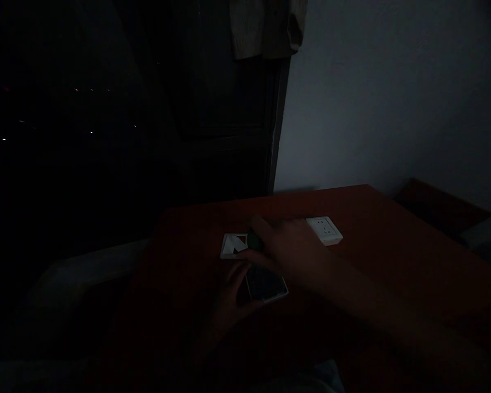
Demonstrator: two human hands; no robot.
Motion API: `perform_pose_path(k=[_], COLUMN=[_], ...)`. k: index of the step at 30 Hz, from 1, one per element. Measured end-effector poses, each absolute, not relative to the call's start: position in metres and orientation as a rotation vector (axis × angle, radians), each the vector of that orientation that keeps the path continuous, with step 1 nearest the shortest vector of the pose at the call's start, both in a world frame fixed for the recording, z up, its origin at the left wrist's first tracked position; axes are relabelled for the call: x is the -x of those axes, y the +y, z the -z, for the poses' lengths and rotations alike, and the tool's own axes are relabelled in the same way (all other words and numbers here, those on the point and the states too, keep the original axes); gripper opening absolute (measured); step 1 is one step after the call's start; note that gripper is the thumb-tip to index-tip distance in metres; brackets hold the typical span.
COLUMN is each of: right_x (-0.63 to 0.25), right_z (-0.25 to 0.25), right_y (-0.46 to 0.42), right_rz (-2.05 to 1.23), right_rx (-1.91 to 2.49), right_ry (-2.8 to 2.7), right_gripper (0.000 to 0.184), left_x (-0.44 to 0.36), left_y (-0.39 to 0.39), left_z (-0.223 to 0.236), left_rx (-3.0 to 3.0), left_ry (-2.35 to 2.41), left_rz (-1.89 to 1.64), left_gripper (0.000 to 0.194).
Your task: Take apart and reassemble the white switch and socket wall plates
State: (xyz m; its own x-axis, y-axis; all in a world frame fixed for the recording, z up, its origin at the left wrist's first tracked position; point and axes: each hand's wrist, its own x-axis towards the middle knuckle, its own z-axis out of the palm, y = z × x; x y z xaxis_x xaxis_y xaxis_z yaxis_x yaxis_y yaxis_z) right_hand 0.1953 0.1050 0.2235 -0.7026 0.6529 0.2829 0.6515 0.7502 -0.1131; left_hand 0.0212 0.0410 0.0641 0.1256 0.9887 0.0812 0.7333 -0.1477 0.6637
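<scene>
In the dim light my left hand (229,303) grips a dark, square, white-rimmed piece (265,284) by its left side, thumb at the near edge and fingers at the far edge. My right hand (288,245) is just above and beyond it, closed around a dark green, rounded thing (253,239); most of that thing is hidden by the fingers. Beside the right hand's fingertips lies a white frame (230,245) with dark openings. To the right of this hand rests a white wall socket (325,229), its holes facing up, partly covered by the hand.
A reddish-brown table (376,251) carries these things. Behind it stand a pale wall (372,98) and a dark door or window frame (276,125). Cloth (265,30) hangs at the top. Another reddish-brown surface (442,204) shows at the right.
</scene>
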Motion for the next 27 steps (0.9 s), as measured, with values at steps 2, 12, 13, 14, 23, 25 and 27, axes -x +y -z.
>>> perform_pose_path(k=[2, 12, 13, 14, 23, 25, 27], right_x=[-0.194, -0.199, -0.199, -0.2, -0.2, -0.198, -0.198], right_z=[-0.223, -0.224, -0.225, -0.227, -0.225, -0.224, -0.224], right_y=[0.103, 0.104, 0.104, 0.104, 0.103, 0.104, 0.103], right_rz=[0.007, -0.134, -0.125, -0.154, -0.261, -0.139, -0.138], right_rx=[1.013, 0.894, 0.909, 0.895, 0.795, 0.869, 0.89], right_ry=[-2.639, -2.652, -2.651, -2.653, -2.677, -2.674, -2.662], right_gripper=[0.047, 0.036, 0.035, 0.032, 0.036, 0.035, 0.033], left_x=[-0.021, -0.02, -0.02, -0.02, -0.02, -0.021, -0.022], left_y=[0.041, 0.042, 0.042, 0.041, 0.041, 0.041, 0.04], left_z=[-0.063, -0.06, -0.06, -0.059, -0.056, -0.059, -0.063], left_rx=[-1.943, -1.936, -1.936, -1.938, -1.939, -1.948, -1.932], left_ry=[1.644, 1.65, 1.651, 1.649, 1.657, 1.66, 1.666], left_rz=[-0.723, -0.714, -0.716, -0.729, -0.762, -0.746, -0.734], left_gripper=[0.071, 0.073, 0.073, 0.073, 0.072, 0.074, 0.075])
